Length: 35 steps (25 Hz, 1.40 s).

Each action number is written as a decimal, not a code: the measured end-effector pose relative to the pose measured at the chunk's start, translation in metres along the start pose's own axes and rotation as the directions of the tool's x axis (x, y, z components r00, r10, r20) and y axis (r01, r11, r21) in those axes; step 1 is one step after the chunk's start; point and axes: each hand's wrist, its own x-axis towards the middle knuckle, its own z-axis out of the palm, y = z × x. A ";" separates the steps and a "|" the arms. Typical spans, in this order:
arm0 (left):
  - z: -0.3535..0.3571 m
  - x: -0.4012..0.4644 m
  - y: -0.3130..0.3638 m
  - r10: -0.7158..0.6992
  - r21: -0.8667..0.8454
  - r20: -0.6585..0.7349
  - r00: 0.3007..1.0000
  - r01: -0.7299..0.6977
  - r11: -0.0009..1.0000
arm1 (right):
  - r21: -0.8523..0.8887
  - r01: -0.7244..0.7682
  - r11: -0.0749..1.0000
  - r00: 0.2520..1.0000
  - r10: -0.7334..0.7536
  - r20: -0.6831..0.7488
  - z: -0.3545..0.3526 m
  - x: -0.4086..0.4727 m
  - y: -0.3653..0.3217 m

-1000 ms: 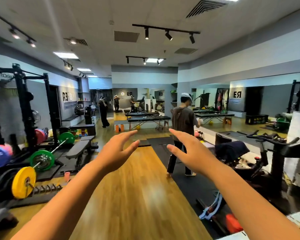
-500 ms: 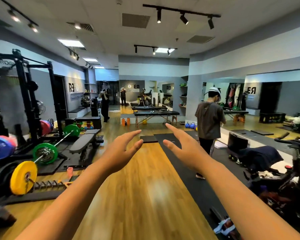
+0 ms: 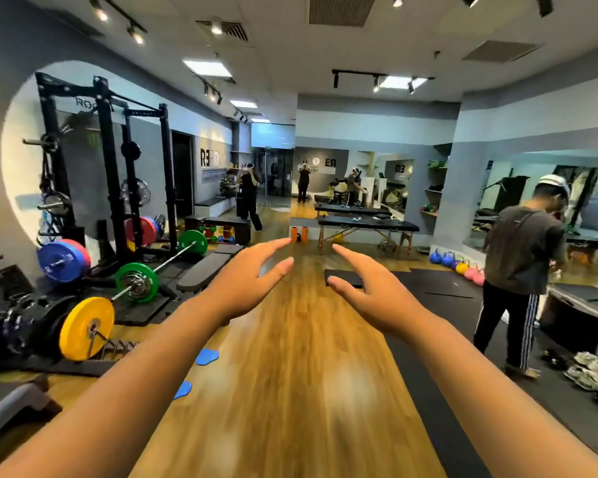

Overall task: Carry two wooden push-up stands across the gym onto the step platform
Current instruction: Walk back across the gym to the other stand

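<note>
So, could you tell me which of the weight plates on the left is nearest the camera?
The yellow plate, low on the left; the green plates and the blue one sit farther back.

White letters "ROG" are seen on the top crossbar of the black squat rack (image 3: 104,139), the rest being hidden. On the grey side wall (image 3: 213,146), large letters "RE" are read. Mirrored letters "RE" are shown on the far wall (image 3: 325,162).
</note>
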 end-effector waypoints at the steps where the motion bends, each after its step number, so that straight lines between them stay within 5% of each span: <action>1: 0.003 0.018 -0.014 -0.004 0.006 0.000 1.000 0.004 1.000 | -0.002 0.003 1.000 1.000 -0.003 0.003 0.009 0.022 0.009; 15: 0.019 0.293 -0.266 0.091 -0.011 0.019 0.996 -0.091 0.996 | 0.042 -0.069 0.997 0.986 0.074 -0.148 0.148 0.337 0.111; 35: 0.136 0.701 -0.545 0.059 0.068 -0.055 0.997 -0.055 0.996 | 0.036 0.060 0.998 0.996 -0.058 -0.070 0.306 0.800 0.365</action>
